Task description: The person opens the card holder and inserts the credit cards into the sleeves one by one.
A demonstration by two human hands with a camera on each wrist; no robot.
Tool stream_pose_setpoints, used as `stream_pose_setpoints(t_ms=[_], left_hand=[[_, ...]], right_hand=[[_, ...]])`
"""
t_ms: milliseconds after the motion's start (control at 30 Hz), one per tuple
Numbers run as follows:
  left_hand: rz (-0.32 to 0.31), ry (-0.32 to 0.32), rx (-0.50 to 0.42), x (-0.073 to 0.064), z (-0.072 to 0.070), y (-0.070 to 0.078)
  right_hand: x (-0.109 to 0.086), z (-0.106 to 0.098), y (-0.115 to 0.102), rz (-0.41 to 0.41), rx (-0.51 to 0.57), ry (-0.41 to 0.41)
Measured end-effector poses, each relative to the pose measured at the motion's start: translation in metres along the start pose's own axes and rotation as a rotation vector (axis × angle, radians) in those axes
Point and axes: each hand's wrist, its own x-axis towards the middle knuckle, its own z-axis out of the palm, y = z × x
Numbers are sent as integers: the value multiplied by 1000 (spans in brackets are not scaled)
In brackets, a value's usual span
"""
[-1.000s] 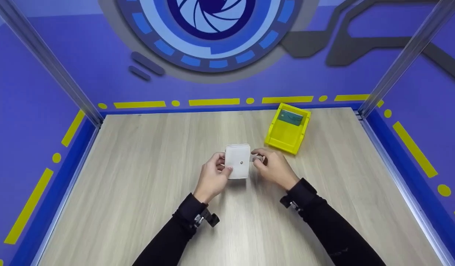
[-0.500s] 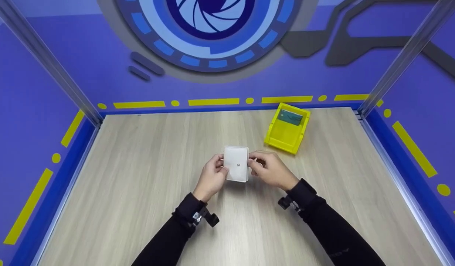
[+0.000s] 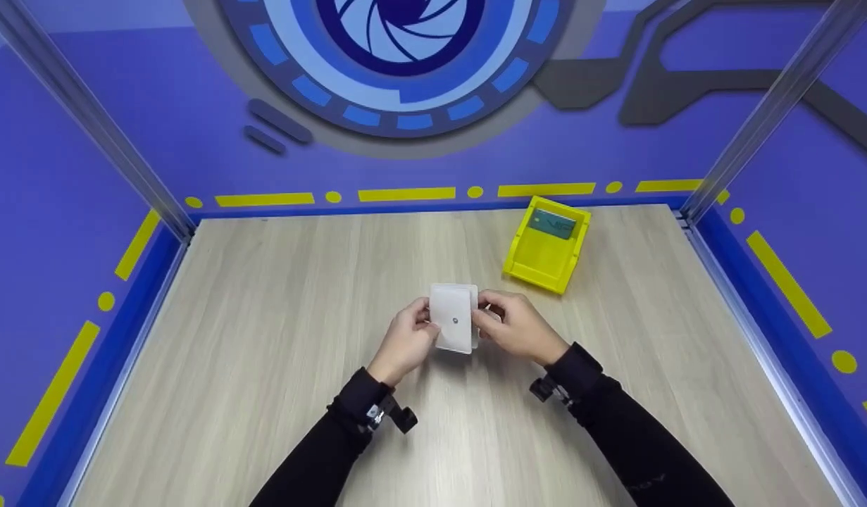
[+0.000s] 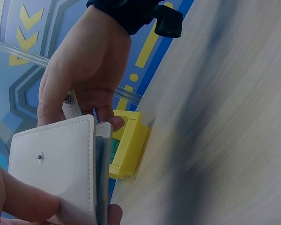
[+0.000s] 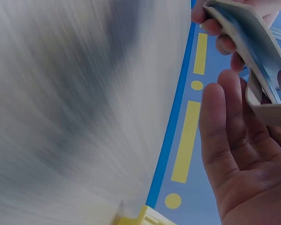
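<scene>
The white wallet [image 3: 448,304] (strap [image 4: 71,105] unsnapped) is held slightly open above the table [image 3: 299,296], stud [image 4: 40,157] showing.

from above and behind the grip, the head view looks forward and down; tilted wrist views face it from close by; all share the white snap wallet [image 3: 452,315] and yellow bin [image 3: 541,258] beyond.

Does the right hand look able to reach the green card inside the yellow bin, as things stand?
Probably yes: the right hand is near the open-topped yellow bin, and nothing seems to cover the green card. That hand would likely have to release the white wallet first.
</scene>
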Motion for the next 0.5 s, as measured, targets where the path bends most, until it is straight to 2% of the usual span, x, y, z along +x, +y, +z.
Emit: stream_pose_setpoints(t_ms=[100,167,500], left_hand=[[0,-15,39,-1,0,2],[11,-1,78,-2,0,4],[87,158,254,-9,9,14]], right_hand=[[1,1,0,8,-8,21],[1,1,-1,22,-16,38],[2,2,-6,97,-77,124]])
